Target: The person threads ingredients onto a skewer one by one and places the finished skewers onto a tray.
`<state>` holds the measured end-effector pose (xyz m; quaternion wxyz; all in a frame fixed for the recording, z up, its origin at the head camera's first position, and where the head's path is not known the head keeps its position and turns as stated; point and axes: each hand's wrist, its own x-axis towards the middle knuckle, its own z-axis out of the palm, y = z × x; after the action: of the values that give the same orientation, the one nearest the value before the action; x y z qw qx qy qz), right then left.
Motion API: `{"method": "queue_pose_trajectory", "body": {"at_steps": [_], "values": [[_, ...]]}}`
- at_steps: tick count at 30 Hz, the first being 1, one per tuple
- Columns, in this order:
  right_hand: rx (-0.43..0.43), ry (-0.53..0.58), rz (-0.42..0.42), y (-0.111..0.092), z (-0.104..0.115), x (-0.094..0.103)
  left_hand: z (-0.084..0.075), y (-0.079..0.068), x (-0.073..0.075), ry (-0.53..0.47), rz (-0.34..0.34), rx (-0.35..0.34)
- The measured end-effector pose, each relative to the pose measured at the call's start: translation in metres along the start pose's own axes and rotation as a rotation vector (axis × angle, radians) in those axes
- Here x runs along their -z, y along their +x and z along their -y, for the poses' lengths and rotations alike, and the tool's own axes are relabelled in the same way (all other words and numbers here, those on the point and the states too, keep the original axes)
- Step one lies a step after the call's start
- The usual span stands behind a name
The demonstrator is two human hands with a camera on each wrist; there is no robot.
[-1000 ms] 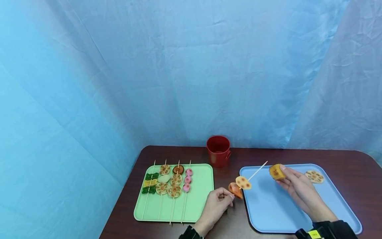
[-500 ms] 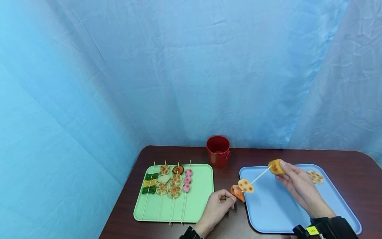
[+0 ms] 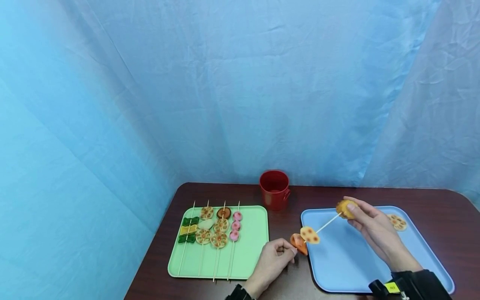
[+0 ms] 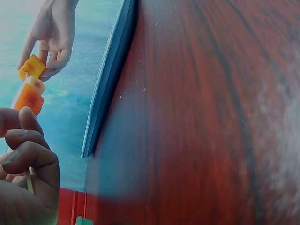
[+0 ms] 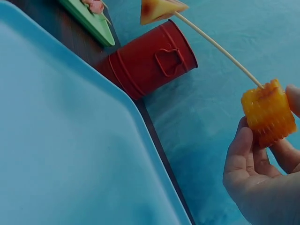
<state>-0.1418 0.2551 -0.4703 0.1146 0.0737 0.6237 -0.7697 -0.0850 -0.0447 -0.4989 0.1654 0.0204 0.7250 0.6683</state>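
My left hand (image 3: pixel 275 258) holds a wooden skewer (image 3: pixel 328 223) low down, between the two trays. An orange piece (image 3: pixel 298 244) and a tan, brown-spotted slice (image 3: pixel 310 235) are threaded on it just beyond my fingers. The skewer slants up to the right. At its upper end, my right hand (image 3: pixel 380 235) pinches a yellow chunk of corn (image 5: pixel 269 112) between thumb and fingers above the blue tray. In the right wrist view the skewer's tip meets the side of the corn. The lower skewer end shows below my curled fingers in the left wrist view.
A green tray (image 3: pixel 255 262) on the left bears several loaded skewers, with green, yellow, pink and lotus-like pieces. Behind, between the trays, stands a red bucket (image 3: pixel 274 191). The blue tray (image 3: pixel 337 283) has a lotus-like slice (image 3: pixel 397 222) near its right edge. Blue cloth hangs behind the table.
One second ago the corn was apart from the skewer's tip; now the tip is at it. The right hand has turned the corn and shifted its fingers. The left hand moved slightly right.
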Motion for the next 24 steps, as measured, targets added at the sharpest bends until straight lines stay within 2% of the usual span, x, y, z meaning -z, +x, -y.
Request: {"method": "queue_pose_trajectory", "body": {"at_steps": [5, 12, 17, 24], "values": [[-0.009, -0.153, -0.054, 0.001, 0.003, -0.007, 0.002, 0.000, -0.001, 0.005, -0.007, -0.003], [-0.007, -0.184, -0.084, 0.000, 0.006, -0.012, 0.000, 0.001, -0.003, 0.015, -0.012, -0.010], [-0.001, -0.255, -0.067, -0.002, 0.004, -0.018, -0.003, 0.001, -0.004, 0.018, -0.012, -0.017], [-0.028, -0.278, -0.035, -0.004, -0.006, -0.031, -0.004, 0.001, -0.006, 0.012, -0.014, -0.037]]}}
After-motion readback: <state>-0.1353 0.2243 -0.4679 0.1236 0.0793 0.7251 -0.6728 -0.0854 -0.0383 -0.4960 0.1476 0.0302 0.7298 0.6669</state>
